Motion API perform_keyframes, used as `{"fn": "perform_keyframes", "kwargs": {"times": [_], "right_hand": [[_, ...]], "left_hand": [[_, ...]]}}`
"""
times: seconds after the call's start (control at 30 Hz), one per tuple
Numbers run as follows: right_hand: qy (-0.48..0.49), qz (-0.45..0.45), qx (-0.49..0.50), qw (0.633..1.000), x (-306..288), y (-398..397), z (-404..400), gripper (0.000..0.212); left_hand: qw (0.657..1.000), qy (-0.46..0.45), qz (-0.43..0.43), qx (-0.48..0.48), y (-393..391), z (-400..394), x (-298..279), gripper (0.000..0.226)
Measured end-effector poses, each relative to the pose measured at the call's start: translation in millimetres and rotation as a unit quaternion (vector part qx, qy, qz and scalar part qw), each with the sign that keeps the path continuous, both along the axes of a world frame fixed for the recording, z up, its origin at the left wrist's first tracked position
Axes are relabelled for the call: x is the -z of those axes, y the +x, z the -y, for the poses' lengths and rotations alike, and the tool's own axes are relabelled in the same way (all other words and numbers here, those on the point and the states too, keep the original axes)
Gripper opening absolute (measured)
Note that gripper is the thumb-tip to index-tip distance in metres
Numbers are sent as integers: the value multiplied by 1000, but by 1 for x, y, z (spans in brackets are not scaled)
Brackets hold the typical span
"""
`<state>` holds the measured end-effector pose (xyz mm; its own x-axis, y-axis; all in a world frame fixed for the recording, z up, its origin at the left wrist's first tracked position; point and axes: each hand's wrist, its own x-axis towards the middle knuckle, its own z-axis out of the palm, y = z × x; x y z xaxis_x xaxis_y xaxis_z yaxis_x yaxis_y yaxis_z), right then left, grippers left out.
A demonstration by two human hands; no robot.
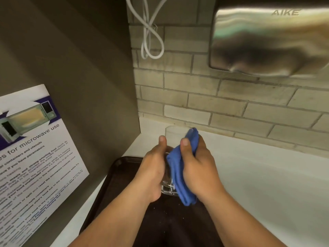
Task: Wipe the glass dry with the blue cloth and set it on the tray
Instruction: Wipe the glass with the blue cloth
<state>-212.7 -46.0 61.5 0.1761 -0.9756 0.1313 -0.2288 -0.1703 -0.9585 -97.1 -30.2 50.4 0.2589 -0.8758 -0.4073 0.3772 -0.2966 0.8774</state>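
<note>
We see the glass point(173, 138) held up above the dark tray point(122, 168), its open rim pointing away from us toward the brick wall point(231, 107) and its thick base nearest us, tilted rather than upright. Our left hand point(153, 168) is wrapped around the glass on its left flank, thumb laid along the top. Our right hand point(197, 166) clutches the blue cloth point(178, 168) and presses it against the right side of the glass, the cloth bunched between palm and glass with one end poking past the rim and the other hanging below the base. The hands and cloth hide most of the glass's middle. The tray lies on the white tabletop point(267, 184), close against the grey side panel point(80, 77) on the left, where a microwave-use notice point(35, 148) is stuck. On the wall above hang a looped white cable point(151, 41) and a steel hand dryer point(267, 38).
</note>
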Motion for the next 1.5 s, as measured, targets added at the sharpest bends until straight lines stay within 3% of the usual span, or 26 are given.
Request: {"fn": "perform_keyframes", "kwargs": {"times": [0.1, 0.17, 0.27, 0.37, 0.43, 0.53, 0.63, 0.67, 0.73, 0.83, 0.93, 1.0, 1.13, 1.27, 1.37, 1.43, 1.5], "right_hand": [[-80, -54, -12, 995, 7, 3, -8, 56], [-92, -65, -15, 994, 9, 2, -4, 53], [-20, -31, -23, 999, 0, -4, 8, 38], [81, 20, -43, 996, -1, -12, 17, 44], [99, 26, -76, 992, 4, -17, 7, 50], [5, -85, -131, 988, 15, -13, -21, 43], [-82, -181, -119, 973, 10, 0, -28, 76], [-98, -173, -105, 974, 6, 3, -22, 77], [-61, -68, -72, 993, -6, 3, -6, 65], [39, 61, -54, 996, -11, -2, 14, 80], [-9, 30, -24, 999, -4, 2, 9, 66], [-33, 12, -17, 999, -2, 4, 7, 63], [-21, 13, -13, 1000, -4, 4, 16, 54], [140, 105, -31, 984, -1, -5, 18, 67], [99, 2, -78, 992, 12, -14, -1, 67], [15, -105, -111, 988, 20, -11, -19, 58], [-52, -172, -114, 977, 20, -5, -27, 70]], "left_hand": [[999, -20, -17, 45, -10, -10, -3, 67], [996, -49, -52, 58, -13, -13, -2, 68], [993, -45, -98, 49, -12, -14, -1, 70], [987, -20, -149, 49, -8, -13, -2, 87], [986, -16, -161, 25, -3, -9, -3, 92], [993, -5, -113, -29, 4, 0, -6, 85], [998, -6, -60, -4, 9, 1, 1, 82], [997, -16, -80, 19, 9, -1, 1, 80], [990, -36, -121, 60, 11, -6, 2, 80], [988, -51, -115, 86, 11, -9, -5, 85], [999, -19, -3, 40, 5, -6, -10, 73], [1000, -12, 4, 13, 1, -7, -7, 70], [997, -47, -33, 44, -7, -12, -8, 72], [988, -27, -144, 51, 0, -6, -3, 84], [985, 9, -169, 29, 6, 1, 1, 89], [992, 19, -127, 9, 6, 6, 6, 84], [997, 8, -81, -6, 6, 5, 10, 79]]}}
